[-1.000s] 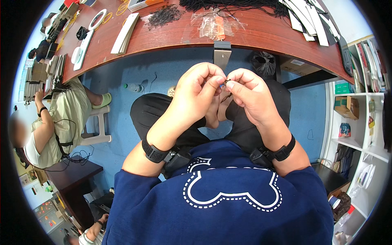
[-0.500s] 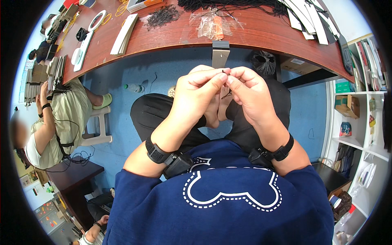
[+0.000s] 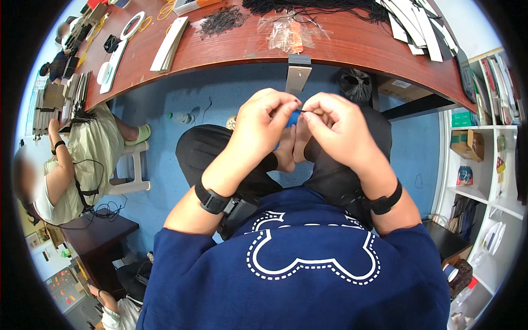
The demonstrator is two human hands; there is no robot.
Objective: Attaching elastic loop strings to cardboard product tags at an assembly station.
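Note:
Both hands are raised over my lap, just below the table's front edge. A thin black cord [image 3: 302, 111] stretches across the small gap between them. My left hand [image 3: 263, 118] is closed in a pinch with thumb and forefinger at the cord's left end. My right hand [image 3: 342, 127] pinches the cord's other side, its fingers curled inward. How much cord lies inside the fingers is hidden. Ahead on the table are a crinkled clear plastic bag [image 3: 281, 36], a tangle of short black strings [image 3: 221, 22] and a thick bundle of black cords [image 3: 324, 7].
The reddish-brown table [image 3: 231, 50] curves across the front. White strips [image 3: 169, 45] lie at its left, more strips [image 3: 421, 27] at its right. A metal bracket [image 3: 298, 72] juts from its edge. White shelves [image 3: 477, 191] stand right. A person [image 3: 58, 170] sits at the left.
My hands have drawn apart from touching fingertips, the right one moving slightly right. The cord now shows stretched across the gap.

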